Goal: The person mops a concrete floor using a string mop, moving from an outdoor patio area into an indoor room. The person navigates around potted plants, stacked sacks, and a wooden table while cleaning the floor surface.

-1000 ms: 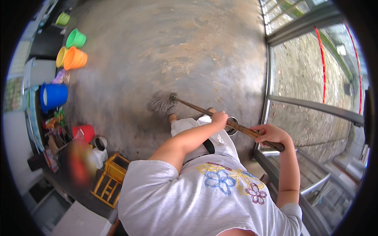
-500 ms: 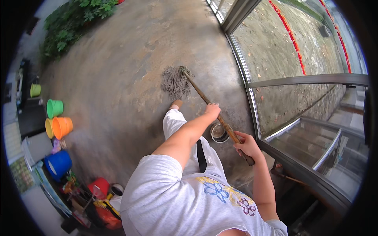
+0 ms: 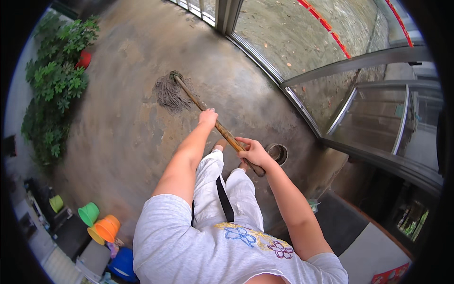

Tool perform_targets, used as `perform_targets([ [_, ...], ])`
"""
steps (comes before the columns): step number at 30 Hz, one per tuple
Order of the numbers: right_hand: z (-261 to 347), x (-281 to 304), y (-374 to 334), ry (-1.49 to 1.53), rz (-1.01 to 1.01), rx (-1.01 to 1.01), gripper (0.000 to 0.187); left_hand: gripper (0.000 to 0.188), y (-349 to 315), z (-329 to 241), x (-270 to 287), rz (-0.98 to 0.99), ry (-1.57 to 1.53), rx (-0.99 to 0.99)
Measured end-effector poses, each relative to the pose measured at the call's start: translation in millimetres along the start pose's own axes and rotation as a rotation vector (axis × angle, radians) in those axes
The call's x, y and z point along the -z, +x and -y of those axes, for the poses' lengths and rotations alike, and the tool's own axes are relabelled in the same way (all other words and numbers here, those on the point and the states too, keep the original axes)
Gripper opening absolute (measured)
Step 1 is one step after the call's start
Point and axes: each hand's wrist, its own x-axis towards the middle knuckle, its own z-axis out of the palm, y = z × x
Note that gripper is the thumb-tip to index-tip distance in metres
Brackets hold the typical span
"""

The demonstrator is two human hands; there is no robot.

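Note:
A mop with a long wooden handle slants across the middle of the view. Its grey string head lies spread on the concrete floor, ahead of my feet. My left hand is wrapped round the handle partway down toward the strings. Near the handle's thick upper end, my right hand grips the wood, its forefinger stretched along it. A round, dark-rimmed bucket stands on the floor just right of my right hand.
A glazed metal-framed door and window run along the right side. Leafy green plants and a red pot stand at the far left. Green, orange and blue buckets sit at the lower left.
My view has turned to the right, so the plants and coloured buckets show differently. Both hands and the mop sit farther left in view, and my feet are now closer together.

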Motion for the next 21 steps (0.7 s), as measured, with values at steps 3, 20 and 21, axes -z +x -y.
perform_targets([
  [3, 14.9, -11.6, 14.8, 0.190, -0.034, -0.021, 0.064, 0.018, 21.7, 14.9, 22.1, 0.162, 0.068, 0.025],
  [20, -150.0, -136.4, -113.6, 1.109, -0.565, 0.127, 0.064, 0.019, -45.5, -157.4, -40.6, 0.368, 0.395, -0.676],
  [21, -163.1, -155.8, -112.7, 1.149, -0.613, 0.132, 0.066, 0.021, -56.0, -162.2, -47.5, 0.374, 0.396, -0.768],
])
